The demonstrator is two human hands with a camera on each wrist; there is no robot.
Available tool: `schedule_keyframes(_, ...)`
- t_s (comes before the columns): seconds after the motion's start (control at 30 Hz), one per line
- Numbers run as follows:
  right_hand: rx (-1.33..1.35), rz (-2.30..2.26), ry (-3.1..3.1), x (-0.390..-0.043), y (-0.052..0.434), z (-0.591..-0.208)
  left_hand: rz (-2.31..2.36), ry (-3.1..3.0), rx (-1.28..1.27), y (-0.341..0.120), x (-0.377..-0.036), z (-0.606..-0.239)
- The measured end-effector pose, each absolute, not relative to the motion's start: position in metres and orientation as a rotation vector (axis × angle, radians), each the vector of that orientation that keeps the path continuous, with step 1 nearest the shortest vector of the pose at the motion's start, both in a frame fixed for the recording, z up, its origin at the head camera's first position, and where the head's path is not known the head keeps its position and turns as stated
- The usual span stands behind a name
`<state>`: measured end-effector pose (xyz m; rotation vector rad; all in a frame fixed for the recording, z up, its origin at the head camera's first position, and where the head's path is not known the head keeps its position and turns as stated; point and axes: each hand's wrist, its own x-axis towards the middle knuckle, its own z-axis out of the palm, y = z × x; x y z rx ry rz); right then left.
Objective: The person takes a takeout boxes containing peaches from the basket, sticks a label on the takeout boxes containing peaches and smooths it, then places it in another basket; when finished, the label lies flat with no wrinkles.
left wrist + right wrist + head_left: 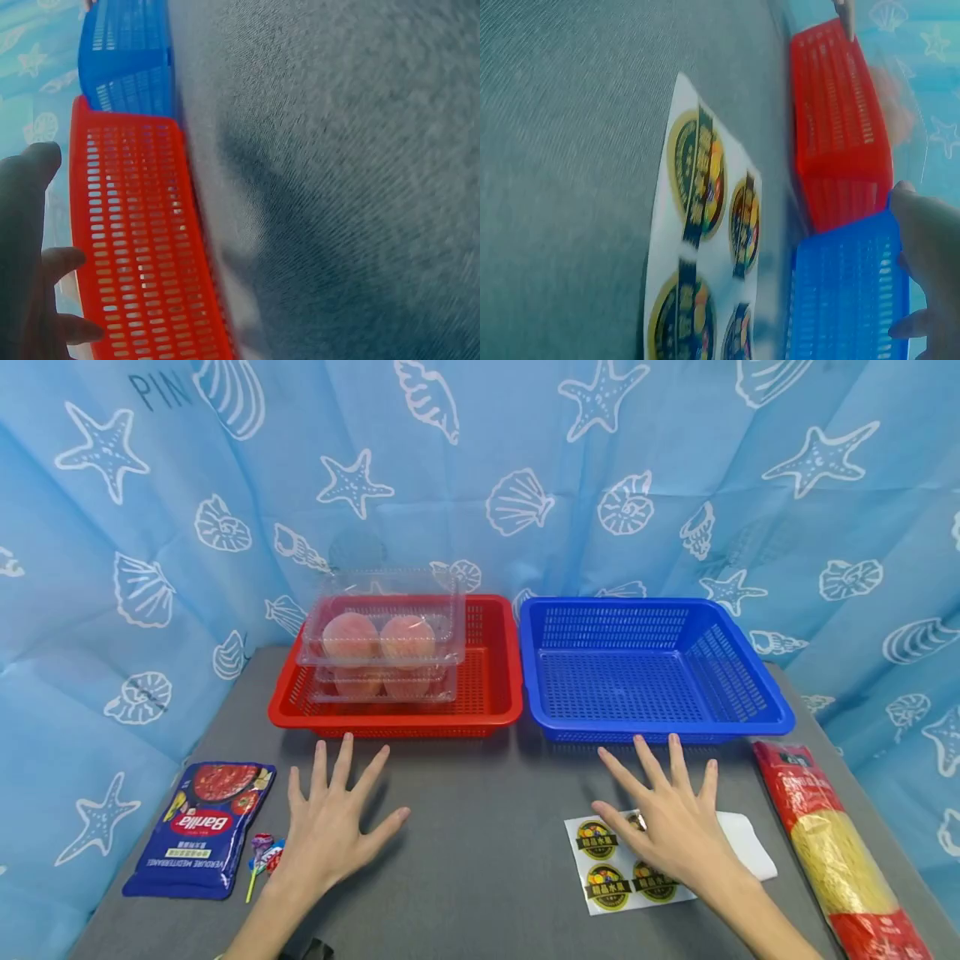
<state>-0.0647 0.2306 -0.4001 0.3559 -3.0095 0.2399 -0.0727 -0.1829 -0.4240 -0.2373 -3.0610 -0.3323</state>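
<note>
Two bare hands, no gloves. Left hand (330, 827): no ring, watch or band visible; forearm bare, no sleeve, down to the frame edge. Right hand (675, 827): likewise unadorned, forearm bare. Nails short, unpainted as far as the head view shows. Dark edge near left elbow, bottom of frame; cannot tell what.

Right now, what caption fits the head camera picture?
Two open hands, left hand and right hand, hover before red plastic basket and blue plastic basket.
</note>
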Motion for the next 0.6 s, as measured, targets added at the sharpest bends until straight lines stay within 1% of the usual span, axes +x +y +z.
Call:
schedule_keyframes(0.27,0.433,0.23,-2.909,-0.057,0.209,-0.383,-0.343,-3.037,-0.244,-0.187,-0.075,-0.413)
schedule_keyframes(0.6,0.447,0.278,-2.909,-0.073,0.196,-0.376,-0.377,-3.008,-0.214,-0.192,-0.077,-0.403)
